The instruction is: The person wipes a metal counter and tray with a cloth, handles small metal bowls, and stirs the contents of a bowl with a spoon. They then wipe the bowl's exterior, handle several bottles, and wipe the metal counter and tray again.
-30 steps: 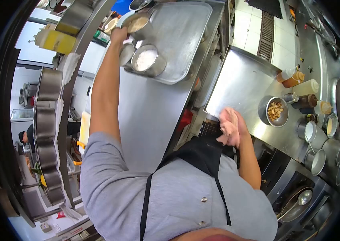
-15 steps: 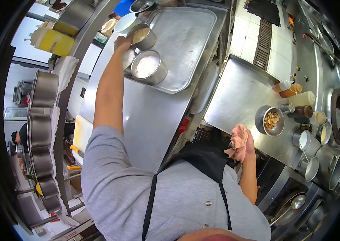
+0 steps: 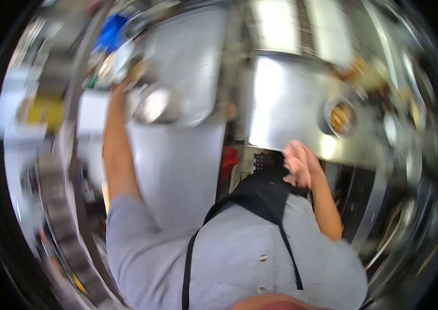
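The frame is smeared by motion. My left hand (image 3: 121, 84), at the end of my outstretched arm, is closed at the side of a metal container (image 3: 139, 71) with tan contents; its fingers are blurred. Close by, a second metal container (image 3: 156, 104) holds something white. Both stand at the near left corner of a large metal tray (image 3: 190, 62). In front of my body, my right hand (image 3: 312, 164) grips a crumpled pink cloth (image 3: 295, 163).
On the steel counter (image 3: 286, 103) to the right sits a metal bowl (image 3: 341, 116) of golden-brown pieces, with blurred bottles behind it. A bare steel worktop (image 3: 175, 165) lies below the tray. Along the left runs a shelf with a row of metal containers (image 3: 56, 191).
The view has swung, so the tray and containers now appear farther left and lower, and much is blurred. My right hand still has the pink cloth; my left stays by the tan-filled container.
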Demonstrator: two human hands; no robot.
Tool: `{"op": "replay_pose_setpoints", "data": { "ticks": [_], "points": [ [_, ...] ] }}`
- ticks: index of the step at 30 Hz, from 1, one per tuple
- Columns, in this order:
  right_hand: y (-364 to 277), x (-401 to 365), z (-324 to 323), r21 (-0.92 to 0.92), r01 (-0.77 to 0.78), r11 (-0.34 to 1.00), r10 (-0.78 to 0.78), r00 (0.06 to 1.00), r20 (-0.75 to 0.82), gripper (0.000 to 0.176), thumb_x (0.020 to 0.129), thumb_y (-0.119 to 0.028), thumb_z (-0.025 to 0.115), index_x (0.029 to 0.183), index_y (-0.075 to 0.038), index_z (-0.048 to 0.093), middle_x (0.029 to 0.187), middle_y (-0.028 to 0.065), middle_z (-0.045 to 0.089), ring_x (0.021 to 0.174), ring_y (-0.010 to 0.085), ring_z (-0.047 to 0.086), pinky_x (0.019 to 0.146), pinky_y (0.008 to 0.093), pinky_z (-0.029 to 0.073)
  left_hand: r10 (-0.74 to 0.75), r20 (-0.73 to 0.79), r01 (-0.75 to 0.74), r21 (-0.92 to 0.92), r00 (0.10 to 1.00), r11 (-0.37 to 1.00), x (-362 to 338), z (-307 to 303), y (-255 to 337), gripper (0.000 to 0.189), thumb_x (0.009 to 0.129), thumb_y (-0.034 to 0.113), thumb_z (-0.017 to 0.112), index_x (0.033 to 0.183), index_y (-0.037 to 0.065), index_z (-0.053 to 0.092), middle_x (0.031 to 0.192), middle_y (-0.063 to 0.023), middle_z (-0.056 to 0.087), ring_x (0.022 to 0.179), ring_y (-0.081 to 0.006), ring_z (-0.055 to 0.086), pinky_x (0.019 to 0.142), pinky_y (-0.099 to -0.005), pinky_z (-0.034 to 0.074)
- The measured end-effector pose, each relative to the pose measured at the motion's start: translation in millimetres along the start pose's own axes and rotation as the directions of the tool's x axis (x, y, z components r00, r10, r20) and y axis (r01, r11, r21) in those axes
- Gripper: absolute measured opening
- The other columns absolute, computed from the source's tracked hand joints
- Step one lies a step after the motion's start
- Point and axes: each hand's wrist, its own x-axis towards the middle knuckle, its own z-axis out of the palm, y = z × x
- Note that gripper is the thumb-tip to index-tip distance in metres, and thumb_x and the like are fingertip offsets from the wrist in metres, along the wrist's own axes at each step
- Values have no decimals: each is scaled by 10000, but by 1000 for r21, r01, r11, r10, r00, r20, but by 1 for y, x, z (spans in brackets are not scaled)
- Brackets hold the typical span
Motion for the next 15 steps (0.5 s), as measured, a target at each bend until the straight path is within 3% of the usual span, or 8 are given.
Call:
{"op": "replay_pose_setpoints", "data": {
  "ticks": [1,2,3,4,8,11,13,15],
  "points": [
    [0,1,-17,72,10,997,-14,999,52,369,974,-373,409,918,-50,579,760,64,609,581,175,579,518,305,518,-200,177,215,-75,964,974,-45,18,64,782,705,453,761,1300,16,505,1175,-148,586,1043,-230,557,897,-366,445],
    [-1,-4,-29,77,-3,997,-9,989,150,368,976,-367,406,909,-47,577,748,58,600,571,166,572,508,300,506,-66,83,19,471,994,882,-8,29,68,677,743,478,737,1197,0,580,1097,-174,635,935,-233,603,825,-378,475],
    [-1,-7,-36,60,-16,998,1,968,251,367,977,-361,404,901,-44,574,736,52,590,562,157,565,498,295,494,70,-13,-21,884,997,466,29,40,71,608,782,503,713,1094,-16,655,1019,-201,684,827,-237,650,754,-389,504],
    [1,-11,-40,113,33,993,-61,965,256,369,979,-361,396,911,-46,576,732,49,591,555,156,565,489,291,481,257,111,-200,913,960,354,48,44,65,539,813,504,684,901,-28,673,891,-200,693,749,-235,643,714,-401,503],
    [9,-38,-47,60,212,975,-212,977,-8,380,990,-371,356,974,-63,577,786,52,616,620,160,597,488,301,467,691,434,-815,254,577,521,-91,193,191,192,930,188,623,892,-1,626,772,-100,636,689,-147,579,670,-285,487],
    [15,-61,-57,154,346,926,-331,937,-114,414,995,-393,383,1010,-40,599,810,87,650,602,194,638,529,312,544,722,620,-775,-277,307,568,-237,327,257,131,911,128,622,926,0,640,752,-89,615,673,-120,537,643,-282,458],
    [23,-83,-56,155,336,929,-318,939,-134,418,1002,-398,319,983,-63,569,766,60,605,563,169,577,450,315,458,531,832,-820,-190,158,541,-303,411,258,169,890,153,633,940,-8,649,797,-126,659,708,-188,610,673,-331,477],
    [31,-100,-63,159,414,896,-381,902,-201,429,1004,-405,306,981,-60,561,728,62,583,501,164,536,403,285,418,551,828,-567,-502,-98,653,-369,508,241,209,892,188,632,965,-7,650,797,-111,656,737,-144,627,669,-307,487]
  ]
}}
